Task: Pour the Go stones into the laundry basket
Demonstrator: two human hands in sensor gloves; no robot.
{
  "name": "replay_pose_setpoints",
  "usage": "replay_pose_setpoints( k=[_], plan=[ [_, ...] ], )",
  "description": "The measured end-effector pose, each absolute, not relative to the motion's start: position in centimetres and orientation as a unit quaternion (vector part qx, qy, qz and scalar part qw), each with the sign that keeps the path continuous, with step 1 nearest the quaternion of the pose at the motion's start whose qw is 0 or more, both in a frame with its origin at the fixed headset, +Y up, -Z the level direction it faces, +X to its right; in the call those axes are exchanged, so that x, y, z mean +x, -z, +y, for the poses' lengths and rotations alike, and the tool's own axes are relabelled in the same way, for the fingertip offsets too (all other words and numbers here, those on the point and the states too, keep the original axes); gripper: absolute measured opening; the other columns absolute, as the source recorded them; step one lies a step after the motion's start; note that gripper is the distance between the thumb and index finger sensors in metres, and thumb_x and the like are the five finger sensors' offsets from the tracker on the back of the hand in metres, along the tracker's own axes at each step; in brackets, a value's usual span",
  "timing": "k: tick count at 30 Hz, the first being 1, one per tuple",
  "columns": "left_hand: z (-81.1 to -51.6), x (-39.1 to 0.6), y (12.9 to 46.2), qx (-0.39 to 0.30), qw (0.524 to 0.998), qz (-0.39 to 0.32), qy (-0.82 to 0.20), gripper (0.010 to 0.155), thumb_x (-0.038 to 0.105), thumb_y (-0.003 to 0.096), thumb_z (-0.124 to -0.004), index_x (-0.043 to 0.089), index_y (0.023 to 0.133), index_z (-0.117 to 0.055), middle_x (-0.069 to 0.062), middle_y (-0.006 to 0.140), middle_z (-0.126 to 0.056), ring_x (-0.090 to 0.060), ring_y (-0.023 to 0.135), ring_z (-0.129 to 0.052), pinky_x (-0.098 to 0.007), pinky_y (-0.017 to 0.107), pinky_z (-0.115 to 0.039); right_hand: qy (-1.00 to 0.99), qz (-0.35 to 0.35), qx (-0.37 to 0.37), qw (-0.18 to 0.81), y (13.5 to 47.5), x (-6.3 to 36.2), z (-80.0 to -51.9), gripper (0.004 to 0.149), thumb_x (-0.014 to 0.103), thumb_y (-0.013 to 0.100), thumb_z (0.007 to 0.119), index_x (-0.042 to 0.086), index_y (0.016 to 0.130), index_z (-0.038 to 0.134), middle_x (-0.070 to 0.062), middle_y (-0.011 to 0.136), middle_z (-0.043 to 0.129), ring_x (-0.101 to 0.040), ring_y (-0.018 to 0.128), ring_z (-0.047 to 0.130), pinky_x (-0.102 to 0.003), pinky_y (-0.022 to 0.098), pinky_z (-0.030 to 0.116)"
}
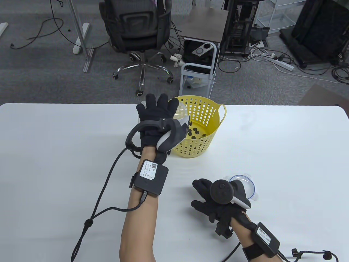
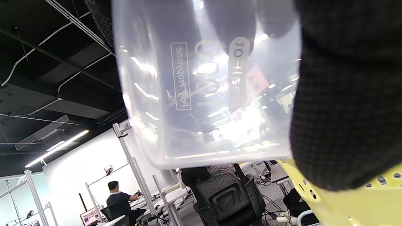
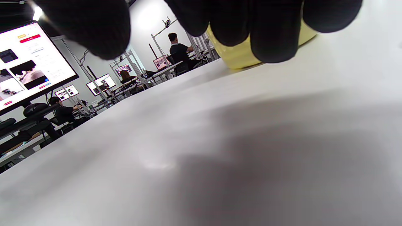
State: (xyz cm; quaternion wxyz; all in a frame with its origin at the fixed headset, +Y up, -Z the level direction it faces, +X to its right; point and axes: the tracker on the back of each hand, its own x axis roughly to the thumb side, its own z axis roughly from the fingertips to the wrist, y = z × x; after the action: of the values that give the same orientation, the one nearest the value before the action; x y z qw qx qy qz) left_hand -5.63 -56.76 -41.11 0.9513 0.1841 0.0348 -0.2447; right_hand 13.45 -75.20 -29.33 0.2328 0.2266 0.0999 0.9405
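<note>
A yellow perforated laundry basket [image 1: 210, 128] stands at the table's far middle. Several black Go stones [image 1: 194, 133] lie on its bottom. My left hand [image 1: 156, 113] grips a clear plastic container [image 1: 181, 112] tipped over the basket's left rim. In the left wrist view the container [image 2: 204, 94] fills the frame, looks empty, and the basket rim [image 2: 351, 201] shows at lower right. My right hand [image 1: 207, 199] rests on the table near the front, holding nothing; its fingertips [image 3: 270, 34] hang over the tabletop with the basket [image 3: 235, 56] behind.
The container's clear lid with a blue ring [image 1: 249, 185] lies on the table just right of my right hand. The white table [image 1: 54, 152] stretches to both sides. An office chair [image 1: 137, 32] and a small cart [image 1: 200, 49] stand on the floor beyond the far edge.
</note>
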Motion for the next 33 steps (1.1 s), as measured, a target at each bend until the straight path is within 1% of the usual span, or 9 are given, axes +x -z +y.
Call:
replay_pose_setpoints(
  k=[4, 9, 15, 18, 20, 26, 31, 33],
  plan=[
    [-56.7, -6.2, 41.1, 0.178, 0.958, 0.036, 0.221, 0.127, 0.056, 0.0073, -0.123, 0.057, 0.104, -0.041, 0.023, 0.120, -0.056, -0.024, 0.111, -0.066, -0.055, 0.071, -0.073, -0.941, 0.099, 0.227, 0.233, 29.3, 13.5, -75.2, 0.078, 0.054, 0.044, 0.085, 0.012, 0.104, 0.057, -0.024, 0.109, 0.059, -0.057, 0.087, 0.077, -0.071, 0.063, 0.060],
    [-56.3, -7.6, 40.9, 0.161, 0.975, 0.049, 0.143, 0.127, 0.061, 0.0077, -0.121, 0.051, 0.106, -0.042, 0.017, 0.120, -0.059, -0.029, 0.107, -0.073, -0.057, 0.065, -0.079, -0.941, 0.100, 0.224, 0.233, 29.4, 13.6, -75.2, 0.078, 0.054, 0.044, 0.085, 0.012, 0.104, 0.057, -0.024, 0.109, 0.059, -0.057, 0.087, 0.077, -0.071, 0.063, 0.060],
    [-55.8, -9.7, 40.1, 0.152, 0.986, 0.072, 0.005, 0.127, 0.065, 0.0095, -0.118, 0.046, 0.108, -0.040, 0.012, 0.120, -0.059, -0.034, 0.105, -0.076, -0.058, 0.062, -0.082, -0.941, 0.101, 0.221, 0.235, 29.3, 13.7, -75.2, 0.078, 0.054, 0.044, 0.085, 0.012, 0.104, 0.057, -0.024, 0.109, 0.059, -0.057, 0.087, 0.077, -0.071, 0.063, 0.060],
    [-55.8, -10.7, 39.5, 0.147, 0.982, 0.083, -0.083, 0.127, 0.067, 0.0106, -0.117, 0.044, 0.109, -0.040, 0.009, 0.120, -0.059, -0.036, 0.103, -0.077, -0.058, 0.061, -0.083, -0.941, 0.100, 0.220, 0.236, 29.4, 13.8, -75.2, 0.078, 0.054, 0.044, 0.085, 0.012, 0.104, 0.057, -0.024, 0.109, 0.059, -0.057, 0.087, 0.076, -0.071, 0.063, 0.060],
    [-56.1, -11.1, 39.0, 0.149, 0.978, 0.086, -0.122, 0.126, 0.069, 0.0115, -0.116, 0.042, 0.109, -0.039, 0.008, 0.119, -0.059, -0.037, 0.102, -0.078, -0.058, 0.059, -0.084, -0.941, 0.100, 0.219, 0.237, 29.4, 13.8, -75.2, 0.078, 0.054, 0.044, 0.085, 0.012, 0.104, 0.057, -0.024, 0.109, 0.058, -0.057, 0.087, 0.077, -0.071, 0.063, 0.060],
    [-58.2, -11.7, 36.8, 0.126, 0.953, 0.076, -0.266, 0.127, 0.069, 0.0123, -0.116, 0.040, 0.109, -0.039, 0.007, 0.119, -0.059, -0.038, 0.101, -0.078, -0.058, 0.058, -0.084, -0.941, 0.098, 0.217, 0.241, 29.4, 14.0, -75.1, 0.078, 0.054, 0.044, 0.085, 0.013, 0.104, 0.057, -0.024, 0.109, 0.058, -0.057, 0.087, 0.077, -0.071, 0.063, 0.060],
    [-60.9, -11.8, 34.5, 0.106, 0.938, 0.050, -0.325, 0.126, 0.069, 0.0132, -0.115, 0.040, 0.109, -0.038, 0.007, 0.119, -0.058, -0.038, 0.101, -0.078, -0.058, 0.059, -0.085, -0.940, 0.095, 0.218, 0.245, 29.4, 14.2, -75.1, 0.079, 0.054, 0.044, 0.085, 0.013, 0.104, 0.056, -0.024, 0.109, 0.058, -0.057, 0.087, 0.077, -0.071, 0.063, 0.061],
    [-62.5, -11.9, 33.1, 0.100, 0.925, 0.036, -0.364, 0.126, 0.070, 0.0135, -0.114, 0.039, 0.109, -0.038, 0.007, 0.119, -0.058, -0.038, 0.101, -0.079, -0.058, 0.058, -0.085, -0.938, 0.092, 0.220, 0.252, 29.4, 14.3, -75.1, 0.079, 0.054, 0.044, 0.085, 0.013, 0.104, 0.056, -0.024, 0.108, 0.058, -0.056, 0.087, 0.077, -0.071, 0.063, 0.061]
  ],
)
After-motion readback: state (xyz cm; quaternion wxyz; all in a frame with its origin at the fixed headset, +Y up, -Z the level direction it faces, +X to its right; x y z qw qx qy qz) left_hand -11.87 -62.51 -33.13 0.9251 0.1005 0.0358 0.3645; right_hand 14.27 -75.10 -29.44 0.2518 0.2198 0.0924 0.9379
